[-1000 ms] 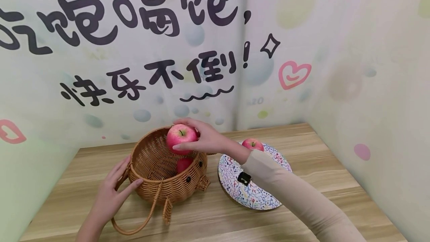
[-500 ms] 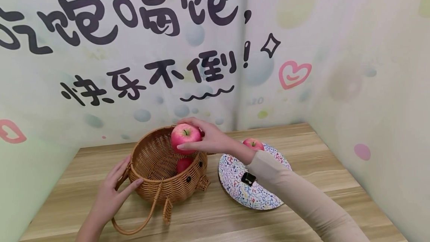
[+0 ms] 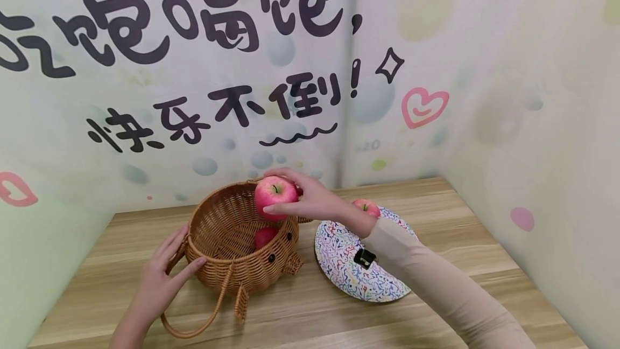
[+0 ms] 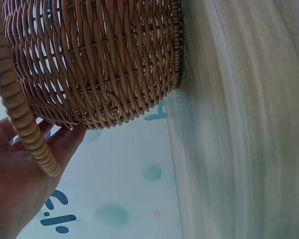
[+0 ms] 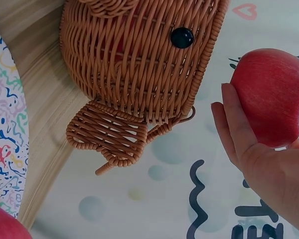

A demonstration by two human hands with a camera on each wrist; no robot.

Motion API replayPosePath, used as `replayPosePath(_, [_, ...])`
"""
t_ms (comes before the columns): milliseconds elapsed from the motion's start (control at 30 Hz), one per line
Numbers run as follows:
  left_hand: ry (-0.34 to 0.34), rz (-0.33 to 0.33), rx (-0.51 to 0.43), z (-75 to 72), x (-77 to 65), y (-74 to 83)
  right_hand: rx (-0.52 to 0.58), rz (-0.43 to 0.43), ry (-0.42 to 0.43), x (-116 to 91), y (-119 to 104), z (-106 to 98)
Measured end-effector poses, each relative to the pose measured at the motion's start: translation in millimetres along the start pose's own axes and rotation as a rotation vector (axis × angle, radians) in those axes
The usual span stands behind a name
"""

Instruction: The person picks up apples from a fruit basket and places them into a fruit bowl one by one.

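Observation:
A brown wicker basket (image 3: 242, 268) with a black-eyed animal face stands on the table, a red apple (image 3: 265, 238) inside it. My left hand (image 3: 160, 279) rests against its left side, thumb and fingers spread along the rim. In the left wrist view the fingertips (image 4: 78, 130) touch the weave behind the looped handle (image 4: 25, 117). My right hand (image 3: 315, 198) grips another red apple (image 3: 276, 197) over the basket's right rim, thumb in front and fingers round the back. The right wrist view shows this apple (image 5: 271, 97) raised beside the basket wall.
Right of the basket lies a round plate (image 3: 339, 268) with a colourful squiggle pattern, partly hidden by my right forearm. An apple (image 3: 367, 208) sits at its far side. A black clip-like piece (image 3: 365, 258) shows at my right sleeve. A printed wall (image 3: 232, 160) backs the table.
My right hand and its apple have shifted slightly right, from over the basket's opening towards its right rim. The left hand, the basket and the plate have stayed put.

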State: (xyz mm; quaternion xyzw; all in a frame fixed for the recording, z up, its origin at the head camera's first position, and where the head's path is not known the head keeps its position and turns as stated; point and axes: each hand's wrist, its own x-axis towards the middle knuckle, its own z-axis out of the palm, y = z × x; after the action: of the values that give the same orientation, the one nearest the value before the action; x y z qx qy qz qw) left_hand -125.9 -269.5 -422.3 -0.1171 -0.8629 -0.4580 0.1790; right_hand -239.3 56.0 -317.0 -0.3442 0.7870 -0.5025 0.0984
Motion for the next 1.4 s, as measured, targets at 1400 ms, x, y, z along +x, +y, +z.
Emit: replayPosePath(1400, [-0.01,-0.021,0.0,-0.2,0.2,-1.7,0.055,0.1,0.069,-31.6,13.2,-21.1])
